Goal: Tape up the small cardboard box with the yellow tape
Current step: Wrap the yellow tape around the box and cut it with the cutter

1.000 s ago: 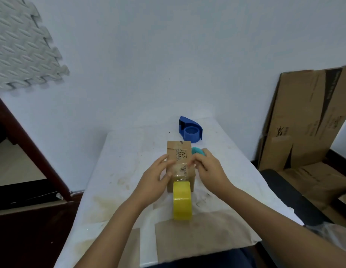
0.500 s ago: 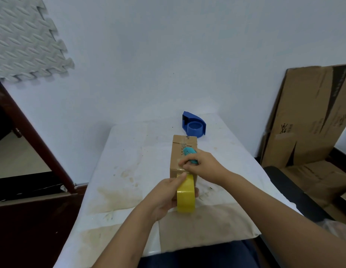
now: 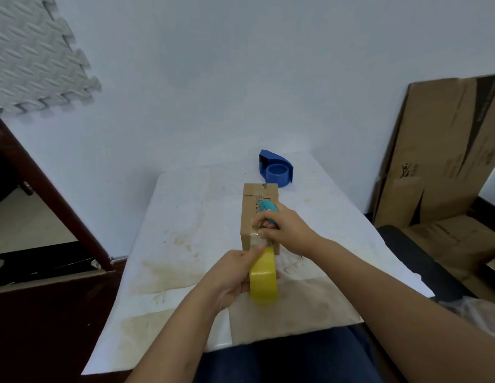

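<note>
While left hand (image 3: 232,275) grips roll (image 3: 263,280), box (image 3: 258,200) stands mid-table.

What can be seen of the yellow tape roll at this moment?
The yellow tape roll is a wide, glossy plastic roll standing on edge, its outer band facing the camera, just in front of the small cardboard box over the table. The left hand grips its side. A clear strip seems to run from it onto the box edge under the right hand.
</note>
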Tool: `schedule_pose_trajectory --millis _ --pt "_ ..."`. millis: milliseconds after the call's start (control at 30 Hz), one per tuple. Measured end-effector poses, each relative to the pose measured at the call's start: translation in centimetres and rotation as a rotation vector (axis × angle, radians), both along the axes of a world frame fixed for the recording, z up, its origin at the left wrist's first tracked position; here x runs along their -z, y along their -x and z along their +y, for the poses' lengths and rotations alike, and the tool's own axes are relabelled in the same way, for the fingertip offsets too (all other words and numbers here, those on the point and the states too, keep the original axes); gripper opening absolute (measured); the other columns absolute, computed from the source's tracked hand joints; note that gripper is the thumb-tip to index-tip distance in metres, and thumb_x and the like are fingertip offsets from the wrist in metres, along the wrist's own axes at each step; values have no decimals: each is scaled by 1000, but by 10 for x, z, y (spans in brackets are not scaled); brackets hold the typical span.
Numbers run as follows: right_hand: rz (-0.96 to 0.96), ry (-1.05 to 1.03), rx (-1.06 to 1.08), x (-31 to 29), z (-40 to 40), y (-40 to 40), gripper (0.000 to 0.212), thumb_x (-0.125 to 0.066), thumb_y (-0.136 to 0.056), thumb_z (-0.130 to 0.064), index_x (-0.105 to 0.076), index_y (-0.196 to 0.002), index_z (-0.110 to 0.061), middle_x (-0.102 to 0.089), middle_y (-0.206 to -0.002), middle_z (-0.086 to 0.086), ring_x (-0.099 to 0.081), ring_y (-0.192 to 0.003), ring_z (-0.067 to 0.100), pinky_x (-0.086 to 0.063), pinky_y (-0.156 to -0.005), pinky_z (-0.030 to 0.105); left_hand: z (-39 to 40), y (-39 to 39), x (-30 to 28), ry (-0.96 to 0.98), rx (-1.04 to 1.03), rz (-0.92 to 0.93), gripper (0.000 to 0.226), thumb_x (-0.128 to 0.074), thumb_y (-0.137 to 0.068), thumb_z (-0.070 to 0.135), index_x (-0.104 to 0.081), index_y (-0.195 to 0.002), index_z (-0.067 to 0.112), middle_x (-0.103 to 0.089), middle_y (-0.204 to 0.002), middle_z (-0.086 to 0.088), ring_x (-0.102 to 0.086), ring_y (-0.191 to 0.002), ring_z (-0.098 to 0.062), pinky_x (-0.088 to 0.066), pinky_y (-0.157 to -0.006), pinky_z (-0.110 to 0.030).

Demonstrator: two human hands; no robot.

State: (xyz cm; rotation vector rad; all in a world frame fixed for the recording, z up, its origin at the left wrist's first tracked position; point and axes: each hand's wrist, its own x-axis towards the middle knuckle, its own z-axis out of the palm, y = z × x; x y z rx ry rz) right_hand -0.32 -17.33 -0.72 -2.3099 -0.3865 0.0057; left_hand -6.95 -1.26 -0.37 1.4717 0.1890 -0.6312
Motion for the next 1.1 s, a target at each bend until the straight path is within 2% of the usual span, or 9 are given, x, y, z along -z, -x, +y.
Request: schedule_pose_trajectory --millis 100,267,367,433,500,667,867,967,1100 --pt "-11 0 -24 3 -1 3 22 -66 -85 -14 -68 -106 -16 -57 -106 5 -56 -86 9 -40 -68 6 3 2 0 -13 21 29 43 -56 -96 39 -66 -114 1 -77 -98 -21 -77 -86 -26 -60 -85 -42" --pt "-23 21 -31 5 -2 2 20 -65 -87 -16 -67 -106 -18 -56 -111 5 -58 -93 13 -40 -71 8 7 -4 -7 -73 80 75 46 -58 -96 37 -62 -117 -4 -77 -99 -24 -77 -81 -26 -64 -69 -33" --pt "-12 11 -28 4 -2 -1 20 -67 -85 -17 -68 -105 -19 -57 -109 7 -59 -94 14 -42 -71 9 7 -9 -13 -128 122 83 42 -60 -95 36 -63 -112 -3 -78 -89 -19 -77 -72 -23 -63 -62 -29" --pt "-12 2 -21 4 -2 -2 19 -68 -84 -17 -68 -103 -19 -56 -110 7 -60 -94 16 -44 -73 10 8 -11 -16 -153 147 99 37 -59 -96 33 -64 -106 -2 -78 -87 -19 -76 -68 -22 -64 -64 -31" --pt "-14 -3 -14 4 -2 -3 18 -68 -84 -16 -68 -102 -19 -55 -110 7 -60 -94 17 -45 -73 10 9 -11 -15 -157 152 121 35 -58 -97 32 -64 -106 -1 -76 -99 -24 -76 -70 -24 -63 -74 -36" --pt "-41 -11 3 7 -3 -5 18 -68 -85 -19 -67 -103 -20 -49 -110 2 -56 -93 11 -42 -70 6 9 -14 -4 -200 108 89 43 -65 -91 41 -64 -113 4 -75 -107 -21 -74 -90 -29 -62 -80 -40" --pt "-61 9 -19 9 -5 -6 23 -71 -83 -29 -64 -104 -24 -46 -110 -2 -50 -89 3 -39 -66 3 9 -12 5 37 27 121 39 -60 -95 27 -64 -116 -6 -73 -105 -27 -73 -80 -29 -56 -90 -45" --pt "-114 45 -23 11 -2 -4 22 -70 -83 -29 -61 -102 -21 -42 -103 -3 -47 -80 4 -37 -65 10 7 -13 3 92 7 145 38 -62 -94 21 -63 -118 -7 -71 -110 -31 -72 -79 -30 -59 -83 -43" --pt "-213 121 -21 17 2 -2 23 -68 -84 -28 -58 -102 -19 -46 -111 4 -51 -88 16 -45 -72 19 4 -14 0 117 -18 149 37 -67 -90 20 -65 -117 -6 -72 -103 -28 -72 -72 -27 -62 -71 -37"
